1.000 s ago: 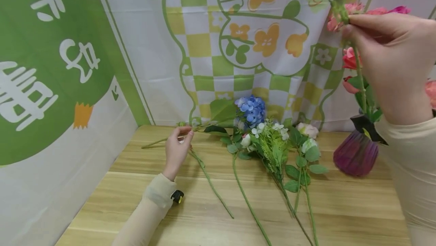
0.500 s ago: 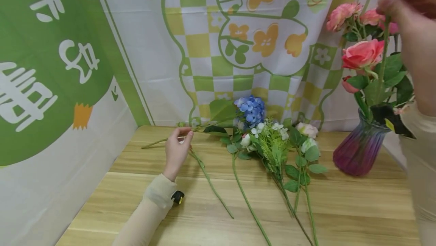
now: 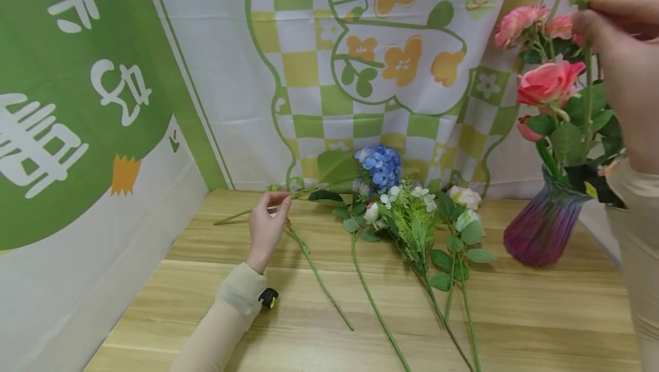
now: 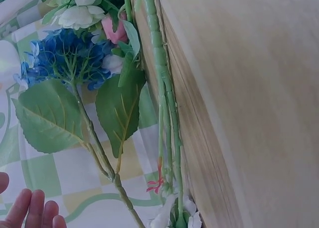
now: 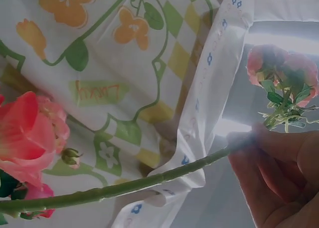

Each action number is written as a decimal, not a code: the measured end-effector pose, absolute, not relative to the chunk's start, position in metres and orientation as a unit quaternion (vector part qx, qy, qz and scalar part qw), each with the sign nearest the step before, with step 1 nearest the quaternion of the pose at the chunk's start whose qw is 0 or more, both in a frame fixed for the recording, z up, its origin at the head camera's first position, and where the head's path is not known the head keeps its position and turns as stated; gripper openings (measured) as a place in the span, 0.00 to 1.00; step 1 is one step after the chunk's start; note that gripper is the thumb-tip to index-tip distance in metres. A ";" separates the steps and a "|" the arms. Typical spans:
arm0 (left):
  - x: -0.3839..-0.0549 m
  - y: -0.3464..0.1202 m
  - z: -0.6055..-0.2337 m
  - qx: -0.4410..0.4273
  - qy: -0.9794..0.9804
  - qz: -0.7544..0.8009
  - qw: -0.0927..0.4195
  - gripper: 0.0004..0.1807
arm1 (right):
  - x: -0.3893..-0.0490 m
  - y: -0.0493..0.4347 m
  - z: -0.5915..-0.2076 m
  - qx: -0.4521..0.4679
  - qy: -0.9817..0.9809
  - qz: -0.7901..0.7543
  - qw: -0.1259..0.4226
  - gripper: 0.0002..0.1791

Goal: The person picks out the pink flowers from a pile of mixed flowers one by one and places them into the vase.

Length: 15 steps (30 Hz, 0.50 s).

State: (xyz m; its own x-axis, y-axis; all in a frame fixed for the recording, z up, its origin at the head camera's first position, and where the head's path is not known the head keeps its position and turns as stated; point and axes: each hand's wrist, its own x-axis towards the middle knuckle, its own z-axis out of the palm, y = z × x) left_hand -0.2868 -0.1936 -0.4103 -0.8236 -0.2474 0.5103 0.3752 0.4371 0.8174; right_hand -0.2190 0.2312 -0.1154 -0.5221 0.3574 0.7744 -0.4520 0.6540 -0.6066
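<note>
High at the right of the head view, my right hand (image 3: 625, 68) pinches the green stem (image 5: 129, 184) of a pink flower. Its blossoms (image 5: 284, 71) show above the fingers in the right wrist view. The stem's lower part hangs over the vase (image 3: 540, 226), a ribbed purple-blue one holding coral-pink roses (image 3: 550, 83). On the table's left side, my left hand (image 3: 269, 226) has loosely bent fingers (image 4: 34, 208) beside the stem (image 4: 124, 197) of a blue hydrangea (image 3: 379, 167); a gap shows between them in the left wrist view.
White flowers with leafy greenery (image 3: 417, 229) lie mid-table, beside pale roses (image 3: 467, 218) to their right. A thinner stem (image 3: 321, 280) lies nearer the left arm. The wooden table (image 3: 288, 337) meets a patterned cloth (image 3: 360, 103) at the back.
My right hand has moved right with the pink flower, from left of the vase's roses to in front of them, then dropped slightly. My left hand has stayed nearly still.
</note>
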 end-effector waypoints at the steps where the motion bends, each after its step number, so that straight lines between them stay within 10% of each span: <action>1: -0.287 -0.193 -0.411 -0.039 -0.796 -0.528 0.294 0.11 | -0.220 0.232 -0.117 0.026 -0.769 0.403 0.495 0.16; 15: -0.287 -0.191 -0.412 -0.036 -0.795 -0.526 0.299 0.12 | -0.229 0.242 -0.131 0.028 -0.742 0.474 0.474 0.10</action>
